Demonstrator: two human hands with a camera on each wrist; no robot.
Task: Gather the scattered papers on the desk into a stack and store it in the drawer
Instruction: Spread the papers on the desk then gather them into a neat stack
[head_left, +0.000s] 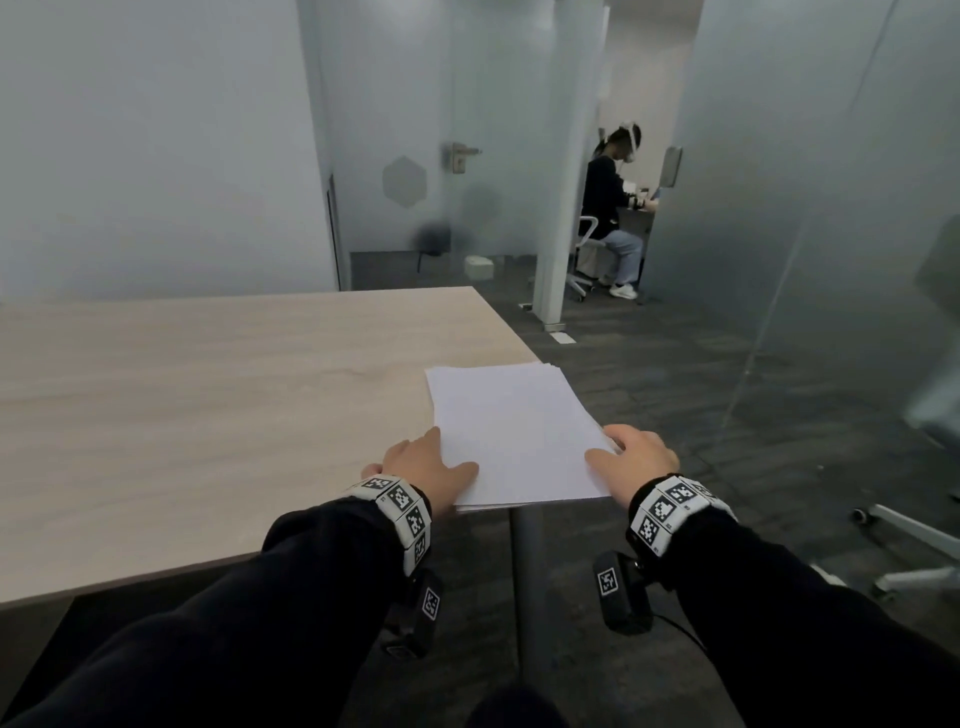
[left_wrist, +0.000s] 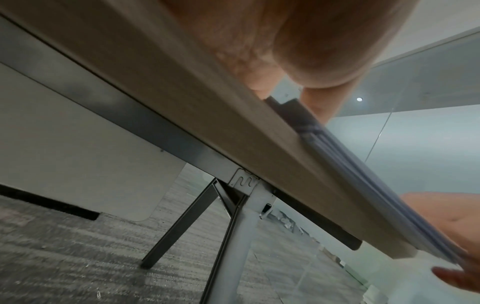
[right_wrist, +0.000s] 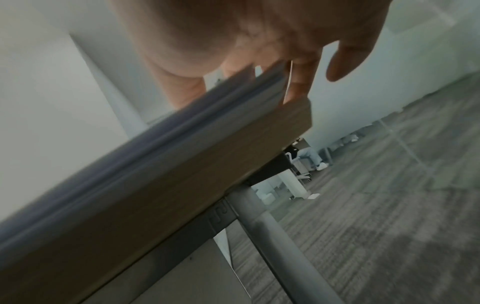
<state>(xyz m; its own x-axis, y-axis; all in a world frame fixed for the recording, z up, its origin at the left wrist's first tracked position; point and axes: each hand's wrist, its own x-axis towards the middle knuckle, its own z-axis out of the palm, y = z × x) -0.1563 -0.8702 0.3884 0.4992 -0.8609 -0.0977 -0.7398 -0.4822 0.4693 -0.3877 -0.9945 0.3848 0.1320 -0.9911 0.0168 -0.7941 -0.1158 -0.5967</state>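
Frosted glass walls (head_left: 156, 145) enclose the room, with a glass door (head_left: 467, 156) at the far side and dark grey carpet (head_left: 727, 415) on the floor. Through the far opening a person (head_left: 610, 208) sits on a white chair. A light wood desk (head_left: 208, 405) fills the left half of the head view, standing on grey metal legs (left_wrist: 233, 236). The stack of white papers (head_left: 511, 431) lies at the desk's near right corner, its near and right edges jutting slightly past the rim. The left hand (head_left: 426, 467) rests on the stack's left edge, fingers loosely together and thumb laid on the top sheet. The right hand (head_left: 634, 460) holds the right edge, thumb on top and fingers curled down past the sheets.
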